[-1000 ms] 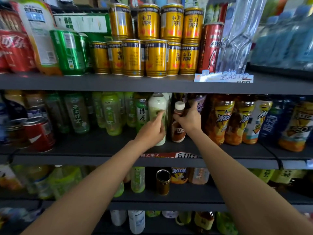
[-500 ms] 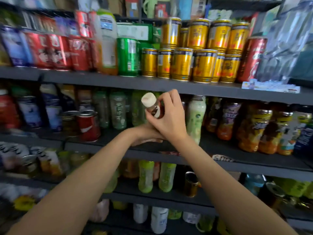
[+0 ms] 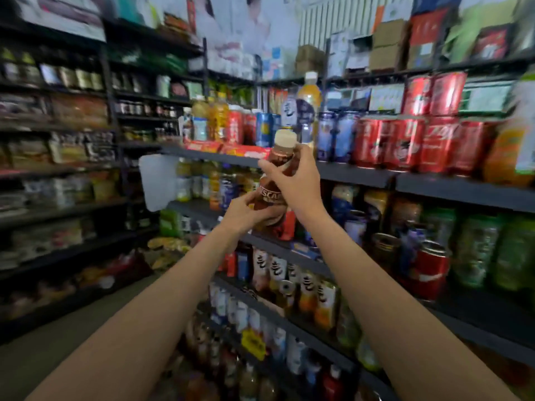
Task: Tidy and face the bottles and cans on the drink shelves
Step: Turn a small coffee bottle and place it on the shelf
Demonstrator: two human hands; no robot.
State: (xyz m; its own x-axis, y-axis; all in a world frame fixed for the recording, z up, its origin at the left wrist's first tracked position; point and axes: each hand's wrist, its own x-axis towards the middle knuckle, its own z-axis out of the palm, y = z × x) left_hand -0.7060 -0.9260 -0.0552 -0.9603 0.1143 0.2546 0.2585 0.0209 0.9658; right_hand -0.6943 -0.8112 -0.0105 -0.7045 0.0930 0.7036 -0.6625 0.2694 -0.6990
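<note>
A small brown coffee bottle [image 3: 270,195] with a cream cap is held in the air in front of the drink shelves, tilted slightly. My right hand [image 3: 292,180] grips its neck and shoulder from the right. My left hand [image 3: 246,211] holds its lower body from below left. Behind it run dark shelves [image 3: 362,173] full of drinks: red cans [image 3: 405,143] and blue cans [image 3: 265,130] on the upper shelf, green bottles [image 3: 480,247] on the middle shelf at the right.
A tall orange juice bottle [image 3: 309,102] stands above the cans. A red can [image 3: 434,273] sits at the middle shelf's front edge. Lower shelves hold tea bottles [image 3: 278,273]. Snack shelves [image 3: 63,157] line the left side of the aisle, with bare floor [image 3: 43,360] between.
My right hand took the brown bottle off the middle shelf and lifted it. My left hand left the green bottle and now holds the brown one too. The view has swung left along the aisle.
</note>
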